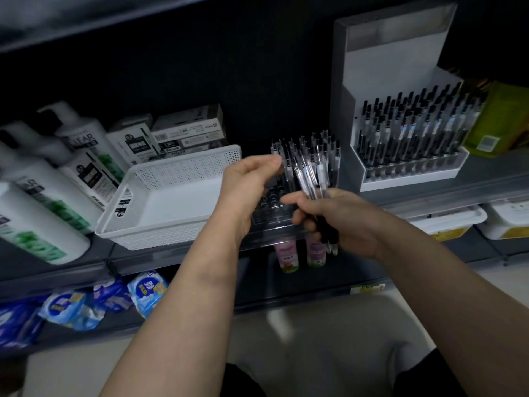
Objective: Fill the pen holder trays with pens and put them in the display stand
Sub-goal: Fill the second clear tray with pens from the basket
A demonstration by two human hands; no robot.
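Filling underway: the right hand (329,222) gripped a bundle of pens (310,180) while the left hand (249,181) pinched a pen (283,164) standing in the clear tray (272,213), just left of the display stand (372,67). Next, probably, the empty front holes needed pens.

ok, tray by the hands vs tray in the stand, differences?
The near tray is part-filled, front holes empty; the stand tray looks full. The near tray sits loose on the shelf edge; the stand tray sits inside the white display stand. Both hold upright clear-barrelled pens.
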